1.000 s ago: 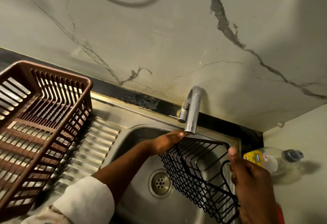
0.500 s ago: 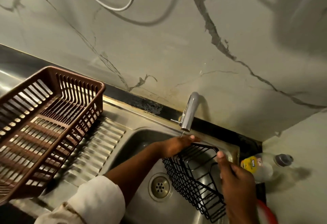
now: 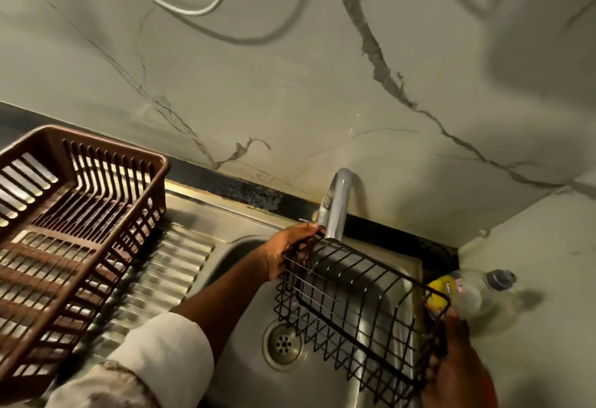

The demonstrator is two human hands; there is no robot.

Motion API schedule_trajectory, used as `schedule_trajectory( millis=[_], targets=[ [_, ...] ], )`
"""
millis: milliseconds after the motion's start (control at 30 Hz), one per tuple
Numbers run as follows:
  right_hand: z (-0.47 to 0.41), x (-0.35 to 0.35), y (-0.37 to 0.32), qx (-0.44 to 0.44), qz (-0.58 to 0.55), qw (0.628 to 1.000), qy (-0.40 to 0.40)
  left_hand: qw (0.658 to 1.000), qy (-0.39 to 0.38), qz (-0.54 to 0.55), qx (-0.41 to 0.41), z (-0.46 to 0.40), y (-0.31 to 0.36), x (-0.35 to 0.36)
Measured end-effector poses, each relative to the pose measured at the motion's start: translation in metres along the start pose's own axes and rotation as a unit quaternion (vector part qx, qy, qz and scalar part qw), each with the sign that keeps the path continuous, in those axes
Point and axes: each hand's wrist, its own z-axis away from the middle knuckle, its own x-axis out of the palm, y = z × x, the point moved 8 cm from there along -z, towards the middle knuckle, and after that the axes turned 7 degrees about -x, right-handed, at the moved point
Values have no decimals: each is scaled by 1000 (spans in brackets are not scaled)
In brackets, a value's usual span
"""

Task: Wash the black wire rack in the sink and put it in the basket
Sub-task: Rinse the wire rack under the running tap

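I hold the black wire rack over the steel sink, just below the tap spout. My left hand grips the rack's far left corner near the spout. My right hand grips the rack's right end at the lower right of the frame. The rack sits tilted, its open side facing up. No water stream is plainly visible. The brown plastic basket stands on the ribbed drainboard to the left.
The sink drain lies below the rack. A clear soap bottle with a yellow label lies on the counter at the right corner. A marbled wall rises behind the sink, with a white hose hanging high up.
The rack has turned more level and its right end has swung out toward the soap bottle. My left hand has kept its hold beside the spout.
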Motion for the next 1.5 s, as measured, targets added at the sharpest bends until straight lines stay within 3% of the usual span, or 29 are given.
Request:
schedule_trajectory(
  millis=[67, 133, 233, 367, 467, 533, 667, 1033, 1300, 1500],
  targets=[
    [5, 11, 19, 72, -123, 986, -86, 1000, 7, -24, 15, -2, 7, 4],
    [9, 13, 29, 89, -194, 962, -171, 997, 22, -69, 14, 0, 11, 8],
    [5, -10, 28, 53, 13, 992, -116, 987, 61, -147, 1, -2, 13, 14],
    [8, 16, 19, -27, 266, 960, -84, 965, 22, -260, 10, -12, 12, 37],
    [11, 67, 20, -70, 308, 936, -153, 934, -47, -350, 56, -8, 17, 69],
    [0, 90, 17, -104, 334, 928, -129, 912, -80, -395, 80, -3, 21, 85],
    [-11, 105, 5, -184, 362, 913, -38, 918, -68, -384, 78, -5, 25, 69],
    [-14, 116, 12, -218, 361, 907, -10, 930, -37, -366, 8, 16, 22, 39],
    [-27, 115, 11, -174, 391, 904, -10, 913, 12, -402, 72, 11, 25, 59],
    [-23, 109, -5, -200, 426, 882, 40, 928, 13, -366, 69, 4, 17, 59]
  ],
)
